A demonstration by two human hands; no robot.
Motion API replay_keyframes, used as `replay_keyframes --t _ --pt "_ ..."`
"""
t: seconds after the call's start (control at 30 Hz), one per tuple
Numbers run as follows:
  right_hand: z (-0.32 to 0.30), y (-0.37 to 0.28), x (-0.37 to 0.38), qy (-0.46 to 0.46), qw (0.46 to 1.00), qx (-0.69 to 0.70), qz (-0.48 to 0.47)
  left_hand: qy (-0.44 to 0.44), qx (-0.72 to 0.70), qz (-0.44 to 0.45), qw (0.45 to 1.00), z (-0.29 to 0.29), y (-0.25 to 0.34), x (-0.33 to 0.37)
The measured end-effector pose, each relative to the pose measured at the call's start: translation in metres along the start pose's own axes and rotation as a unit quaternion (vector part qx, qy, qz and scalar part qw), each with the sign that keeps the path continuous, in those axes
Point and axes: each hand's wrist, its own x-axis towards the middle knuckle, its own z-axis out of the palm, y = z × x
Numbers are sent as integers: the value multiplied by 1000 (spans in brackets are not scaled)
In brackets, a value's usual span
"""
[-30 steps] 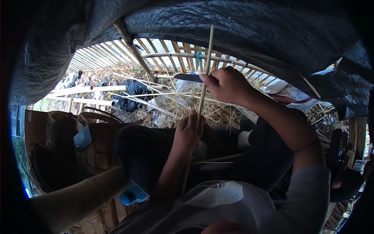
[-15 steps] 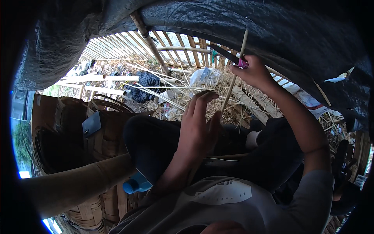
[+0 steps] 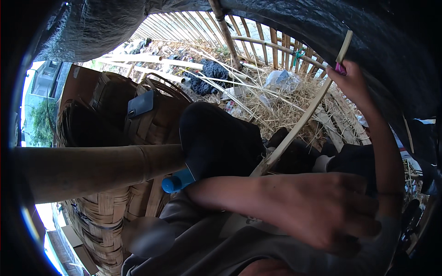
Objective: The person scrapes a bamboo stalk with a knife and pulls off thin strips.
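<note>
A long pale bamboo strip (image 3: pixel 304 118) slants from the upper right down toward my lap, its lower end passing behind my left forearm. My right hand (image 3: pixel 352 83) is closed around its upper part at arm's length. Something purple (image 3: pixel 340 68) shows at the thumb and fingers there; I cannot make out the knife blade now. My left hand (image 3: pixel 329 209) lies across the front of my body at the lower right, nearest the viewer. Its fingers curl downward and are slightly blurred, and whatever they may hold is hidden.
A thick bamboo pole (image 3: pixel 101 170) juts in from the left, above a woven basket (image 3: pixel 103 216). A phone (image 3: pixel 141 104) and a blue-capped bottle (image 3: pixel 177 181) are near my knee. Straw (image 3: pixel 294 108) and loose strips cover the ground before a slatted fence (image 3: pixel 248 37). Dark sheeting (image 3: pixel 294 16) hangs overhead.
My left hand has swept right and toward my body, from open fingers beside the strip to curled ones. My right hand sits farther right in view; the knife blade has dropped from sight.
</note>
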Motion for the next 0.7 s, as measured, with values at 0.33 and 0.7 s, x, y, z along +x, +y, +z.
replay_keyframes --t 0.33,0.7 --pt "-18 -16 -5 0 997 -76 -1 36 120 -484 866 -79 -98 -58" --pt "-65 -3 7 -140 982 125 1 216 -298 -629 685 -45 -124 -72"
